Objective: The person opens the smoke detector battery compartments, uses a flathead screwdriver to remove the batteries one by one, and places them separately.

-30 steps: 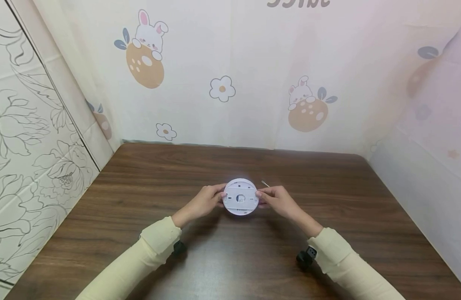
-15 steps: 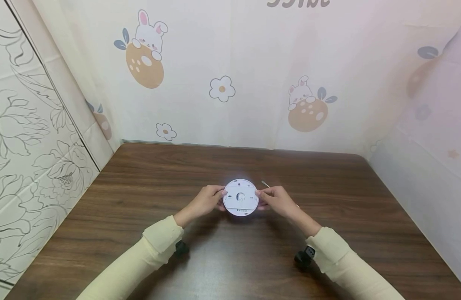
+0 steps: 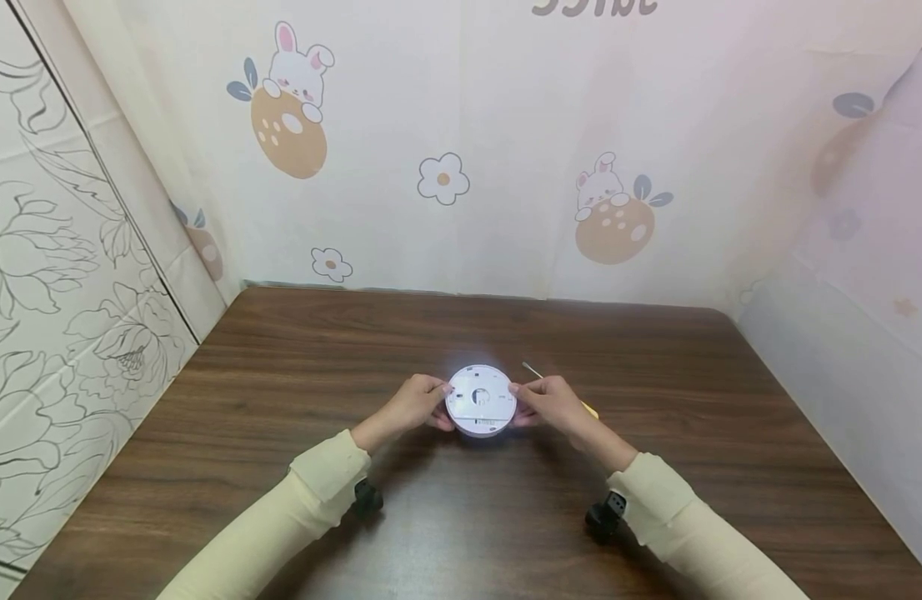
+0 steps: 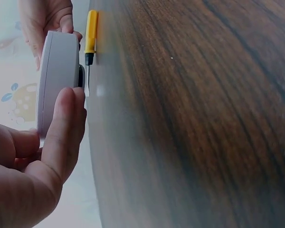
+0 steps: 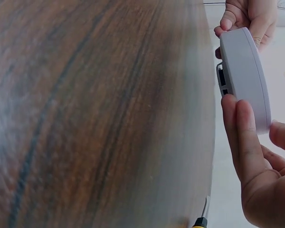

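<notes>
A round white smoke detector point(image 3: 481, 408) is held up between both hands over the table, its slotted back plate facing the head camera. My left hand point(image 3: 416, 404) grips the left rim, thumb on the back face and fingers on the far side. Opposite it, my right hand point(image 3: 554, 404) pinches the right rim in the same way. From the side, the left wrist view shows the thick white body point(image 4: 59, 71), with a dark raised part on the front. A screwdriver with a yellow handle point(image 4: 91, 33) lies on the table, partly hidden behind my right hand in the head view.
The brown wood-grain table point(image 3: 461, 525) spreads around the hands. A printed cloth point(image 3: 506, 100) hangs behind its far edge, and a panel with flower drawings point(image 3: 78, 275) stands at the left. Dark wrist cameras point(image 3: 603, 518) sit under the cuffs.
The smoke detector has tilted a little and come slightly nearer, both hands moving with it. More of the screwdriver's yellow handle shows beside the right wrist.
</notes>
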Tool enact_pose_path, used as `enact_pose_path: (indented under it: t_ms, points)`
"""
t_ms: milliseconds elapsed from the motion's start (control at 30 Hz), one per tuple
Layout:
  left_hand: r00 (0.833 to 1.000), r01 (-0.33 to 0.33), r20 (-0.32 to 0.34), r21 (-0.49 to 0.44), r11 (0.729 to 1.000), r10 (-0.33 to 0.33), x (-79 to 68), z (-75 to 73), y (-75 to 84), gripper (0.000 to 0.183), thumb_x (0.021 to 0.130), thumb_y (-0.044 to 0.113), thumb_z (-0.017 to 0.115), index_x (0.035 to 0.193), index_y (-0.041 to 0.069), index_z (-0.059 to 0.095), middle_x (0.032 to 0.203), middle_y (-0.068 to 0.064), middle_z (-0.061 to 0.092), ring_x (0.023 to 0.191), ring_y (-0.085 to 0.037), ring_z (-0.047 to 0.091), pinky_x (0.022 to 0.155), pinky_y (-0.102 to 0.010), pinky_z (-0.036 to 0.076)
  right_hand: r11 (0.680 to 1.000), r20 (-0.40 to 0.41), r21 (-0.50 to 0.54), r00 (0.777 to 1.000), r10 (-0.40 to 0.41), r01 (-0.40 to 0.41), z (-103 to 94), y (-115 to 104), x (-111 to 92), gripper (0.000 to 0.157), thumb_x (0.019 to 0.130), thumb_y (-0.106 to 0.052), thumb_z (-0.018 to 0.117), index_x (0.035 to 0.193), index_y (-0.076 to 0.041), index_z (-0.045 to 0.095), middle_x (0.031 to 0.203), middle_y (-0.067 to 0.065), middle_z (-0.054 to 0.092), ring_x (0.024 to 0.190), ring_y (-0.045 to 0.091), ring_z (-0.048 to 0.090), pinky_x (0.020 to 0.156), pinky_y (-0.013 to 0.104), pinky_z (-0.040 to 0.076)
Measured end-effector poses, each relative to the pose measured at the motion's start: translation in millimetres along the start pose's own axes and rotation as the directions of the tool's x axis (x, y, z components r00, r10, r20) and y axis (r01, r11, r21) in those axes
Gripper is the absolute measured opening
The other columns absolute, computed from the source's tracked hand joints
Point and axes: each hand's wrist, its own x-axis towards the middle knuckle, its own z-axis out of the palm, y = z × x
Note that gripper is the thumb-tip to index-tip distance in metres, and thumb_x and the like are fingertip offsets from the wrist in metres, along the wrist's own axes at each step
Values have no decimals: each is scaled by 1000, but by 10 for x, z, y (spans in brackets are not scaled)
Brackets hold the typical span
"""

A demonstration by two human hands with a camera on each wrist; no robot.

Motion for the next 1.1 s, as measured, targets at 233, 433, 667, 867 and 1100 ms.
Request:
enact_pose_path:
  t_ms: [233, 433, 667, 867, 1100]
  points:
    - [998, 64, 17, -24, 998, -64, 14, 1, -44, 29, 102, 4, 40, 107, -18, 58, 74, -20, 62, 61, -25, 66, 64, -36, 60, 998, -11, -14, 999, 53, -53, 29, 42, 20, 37, 96, -19, 59, 108, 15, 63, 75, 14, 67, 69, 24, 69, 68, 34, 59]
    - [996, 86, 25, -27, 996, -86, 33, 6, -85, 28, 102, 4, 40, 105, -18, 58, 75, -20, 62, 61, -25, 66, 63, -34, 60, 997, -7, -13, 997, 79, -80, 49, 65, 26, 34, 95, -18, 60, 107, 14, 64, 74, 14, 67, 69, 24, 69, 66, 33, 59]
    - [996, 87, 37, -34, 996, -86, 40, 15, -112, 28, 102, 4, 39, 100, -17, 58, 72, -19, 62, 59, -22, 65, 62, -34, 60, 996, 21, -13, 996, 91, -91, 45, 84, 33, 33, 96, -17, 58, 108, 13, 64, 75, 14, 67, 69, 23, 69, 67, 31, 59]
    - [995, 90, 50, -36, 995, -88, 50, 16, -134, 28, 102, 4, 39, 100, -16, 58, 72, -19, 62, 60, -22, 65, 62, -34, 60, 994, 30, -6, 994, 108, -108, 52, 106, 48, 33, 97, -17, 57, 110, 13, 64, 75, 14, 67, 70, 24, 69, 67, 30, 59]
    - [991, 120, 56, -4, 993, -120, 50, 2, -109, 28, 102, 8, 40, 102, -14, 58, 73, -18, 61, 56, -20, 63, 59, -34, 60, 993, 48, -4, 992, 118, -118, 34, 114, 69, 33, 97, -17, 56, 109, 13, 64, 75, 14, 67, 69, 24, 69, 66, 31, 59]
